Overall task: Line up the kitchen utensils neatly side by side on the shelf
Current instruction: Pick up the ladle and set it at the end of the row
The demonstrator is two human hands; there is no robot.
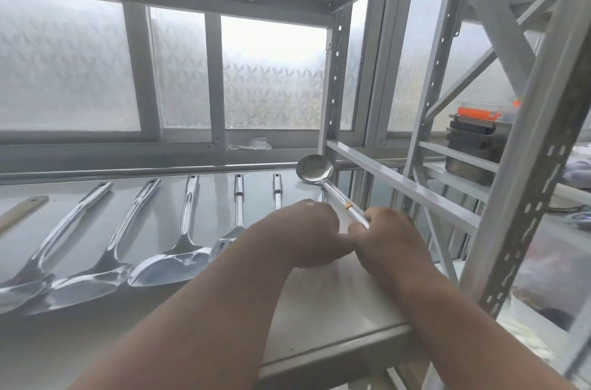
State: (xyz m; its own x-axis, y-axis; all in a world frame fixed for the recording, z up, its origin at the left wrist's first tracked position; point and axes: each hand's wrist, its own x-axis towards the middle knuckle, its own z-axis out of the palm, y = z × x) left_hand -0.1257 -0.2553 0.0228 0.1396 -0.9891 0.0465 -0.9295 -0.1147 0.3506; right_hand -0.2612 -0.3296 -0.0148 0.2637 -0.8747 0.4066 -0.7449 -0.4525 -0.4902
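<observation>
Several steel utensils lie side by side on the metal shelf [319,309], handles pointing to the window: a wooden-handled one [22,210] at far left, a spoon [64,230], a spatula [128,230], a turner [182,249] and a slotted turner [238,207]. Another steel handle [277,193] shows just behind my left hand [307,233], whose fingers are curled over the shelf; what it holds is hidden. My right hand [380,233] grips the handle end of a ladle [315,169], whose bowl is raised at the shelf's back right corner.
A slotted upright post [531,172] and diagonal braces stand close on the right. A horizontal rail [399,178] runs beside the ladle. Stacked dark containers with an orange lid [473,134] sit on the neighbouring rack. Frosted windows lie behind the shelf.
</observation>
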